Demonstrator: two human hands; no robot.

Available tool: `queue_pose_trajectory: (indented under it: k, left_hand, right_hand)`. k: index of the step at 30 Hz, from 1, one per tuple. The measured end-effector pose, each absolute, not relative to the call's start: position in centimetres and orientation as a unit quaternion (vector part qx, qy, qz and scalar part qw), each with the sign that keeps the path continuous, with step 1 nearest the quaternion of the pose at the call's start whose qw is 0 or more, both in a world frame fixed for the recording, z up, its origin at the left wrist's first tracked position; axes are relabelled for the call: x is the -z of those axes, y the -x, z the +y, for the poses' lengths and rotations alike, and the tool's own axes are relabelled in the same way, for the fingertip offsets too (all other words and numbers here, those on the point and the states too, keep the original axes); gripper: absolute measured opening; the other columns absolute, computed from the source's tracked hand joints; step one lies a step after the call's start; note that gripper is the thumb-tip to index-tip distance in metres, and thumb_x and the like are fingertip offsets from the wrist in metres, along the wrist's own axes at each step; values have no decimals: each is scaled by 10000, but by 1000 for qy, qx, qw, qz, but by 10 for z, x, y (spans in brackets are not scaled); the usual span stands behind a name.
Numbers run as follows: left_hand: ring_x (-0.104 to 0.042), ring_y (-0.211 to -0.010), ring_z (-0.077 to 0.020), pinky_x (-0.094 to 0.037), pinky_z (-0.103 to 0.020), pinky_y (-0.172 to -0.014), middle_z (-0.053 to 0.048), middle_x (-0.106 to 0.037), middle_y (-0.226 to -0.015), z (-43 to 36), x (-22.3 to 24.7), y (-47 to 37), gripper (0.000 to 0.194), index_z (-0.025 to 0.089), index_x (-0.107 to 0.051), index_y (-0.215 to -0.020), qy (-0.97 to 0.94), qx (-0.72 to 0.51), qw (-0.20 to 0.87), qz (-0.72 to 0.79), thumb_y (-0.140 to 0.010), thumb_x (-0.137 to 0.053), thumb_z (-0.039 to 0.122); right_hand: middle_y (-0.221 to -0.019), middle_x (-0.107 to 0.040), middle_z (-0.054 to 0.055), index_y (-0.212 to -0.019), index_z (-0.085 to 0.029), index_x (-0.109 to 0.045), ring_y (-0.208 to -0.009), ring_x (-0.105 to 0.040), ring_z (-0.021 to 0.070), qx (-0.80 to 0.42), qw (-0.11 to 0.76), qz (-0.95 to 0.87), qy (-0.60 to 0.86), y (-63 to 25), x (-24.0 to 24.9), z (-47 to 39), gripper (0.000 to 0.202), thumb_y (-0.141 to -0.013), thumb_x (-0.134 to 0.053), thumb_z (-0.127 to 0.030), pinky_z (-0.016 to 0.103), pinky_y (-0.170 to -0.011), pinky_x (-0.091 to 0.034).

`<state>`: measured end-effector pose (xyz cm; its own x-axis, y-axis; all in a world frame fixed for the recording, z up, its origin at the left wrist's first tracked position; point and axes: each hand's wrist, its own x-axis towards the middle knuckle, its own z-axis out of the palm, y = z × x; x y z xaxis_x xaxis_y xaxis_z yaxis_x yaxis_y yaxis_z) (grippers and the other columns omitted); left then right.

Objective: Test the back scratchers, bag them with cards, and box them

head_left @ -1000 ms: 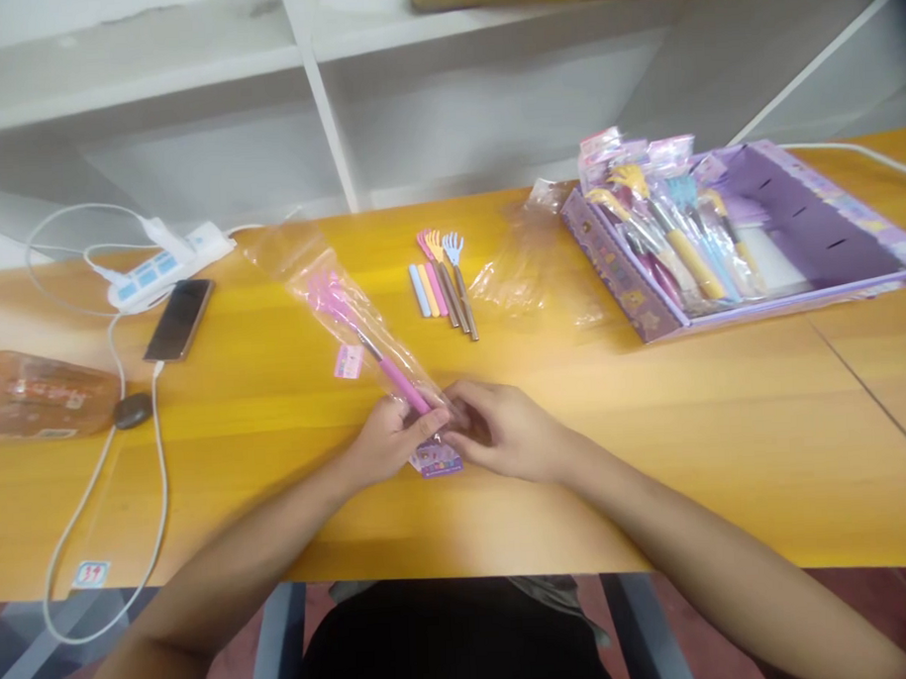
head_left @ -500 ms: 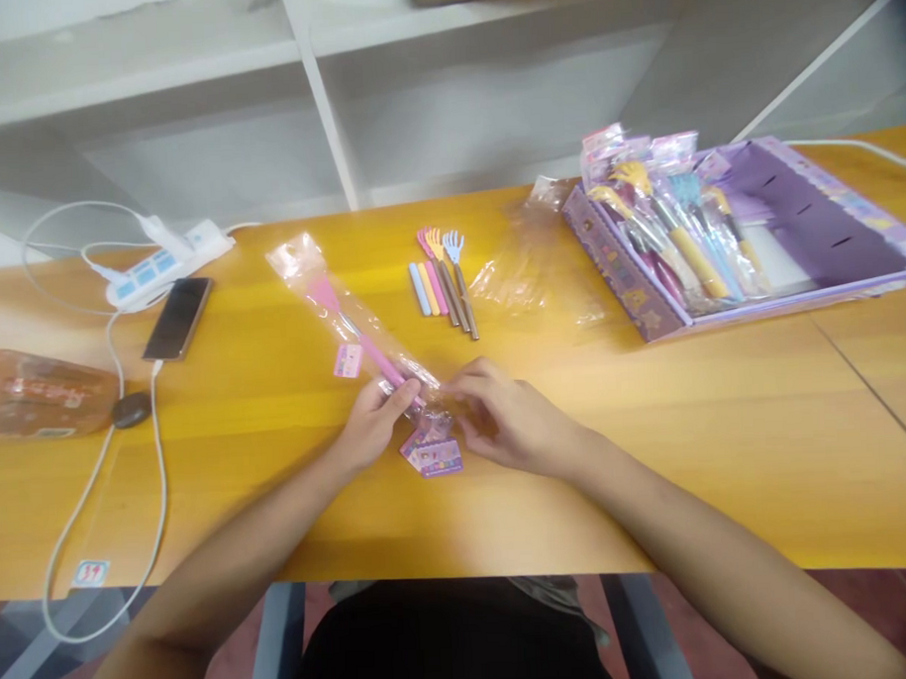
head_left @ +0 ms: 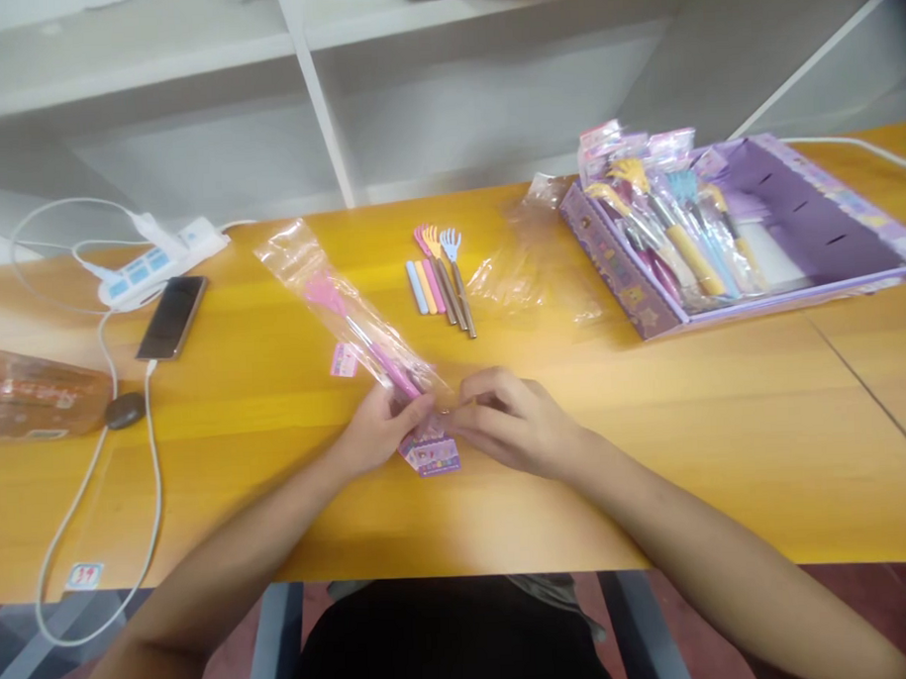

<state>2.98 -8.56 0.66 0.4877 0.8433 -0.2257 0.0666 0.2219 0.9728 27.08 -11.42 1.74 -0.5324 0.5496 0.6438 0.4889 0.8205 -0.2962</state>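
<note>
A pink back scratcher in a clear plastic sleeve (head_left: 348,308) lies slanted on the yellow table (head_left: 649,432), its claw end pointing up and left. My left hand (head_left: 378,431) pinches the near end of the sleeve at the pink handle. My right hand (head_left: 511,422) grips the same end from the right, fingertips meeting the left ones. A small purple paper card (head_left: 431,457) sits at that end, just under my fingers. A loose pink tag (head_left: 342,360) lies beside the sleeve.
Three unwrapped scratchers (head_left: 443,280) lie side by side farther back, with empty clear sleeves (head_left: 532,267) to their right. A purple display box (head_left: 791,239) holds several wrapped scratchers. At the left are a phone (head_left: 171,317), a power strip (head_left: 160,261), cables and a plastic-wrapped package (head_left: 31,394).
The sleeve's far end swung left and away, then settled. My two hands drew together at the near end, with the fingertips now touching over the purple card.
</note>
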Motion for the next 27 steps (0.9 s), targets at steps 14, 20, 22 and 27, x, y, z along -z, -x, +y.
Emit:
queue_pose_trajectory:
  k: [14, 20, 22, 27]
  left_hand:
    - [-627, -881, -189, -536, -305, -799, -72, -657, -1046, -91, -11, -28, 551, 182, -679, -1276, -585, -271, 700, 308, -891, -836, 543]
    - [-598, -858, -195, -523, -332, -806, -42, -622, -939, -93, -6, -28, 364, 155, -657, -1037, -622, -220, 670, 339, -927, -799, 472]
    - [-591, -855, -195, -514, -325, -791, -39, -616, -937, -92, -7, -27, 386, 154, -661, -1055, -627, -216, 672, 329, -942, -775, 506]
    - [-561, -801, -187, -472, -297, -726, -24, -590, -866, -88, -12, -27, 453, 156, -674, -987, -649, -191, 668, 310, -965, -714, 607]
  right_hand:
    - [-1088, -797, 64, -1282, -255, -661, -915, -772, 187, -186, 403, -836, 322, -259, -7, -116, 221, -1064, -695, -246, 300, -777, -603]
    - [-962, -757, 40, -1277, -248, -663, -800, -731, 164, -186, 427, -817, 340, -259, -8, -115, 264, -1032, -754, -285, 273, -698, -566]
    - [-939, -742, 32, -1269, -241, -669, -775, -715, 152, -193, 441, -811, 334, -259, -10, -115, 257, -1029, -756, -267, 264, -681, -554]
    - [-933, -729, 19, -1225, -252, -693, -675, -637, 124, -235, 473, -787, 317, -259, -15, -116, 233, -1009, -776, -229, 258, -618, -520]
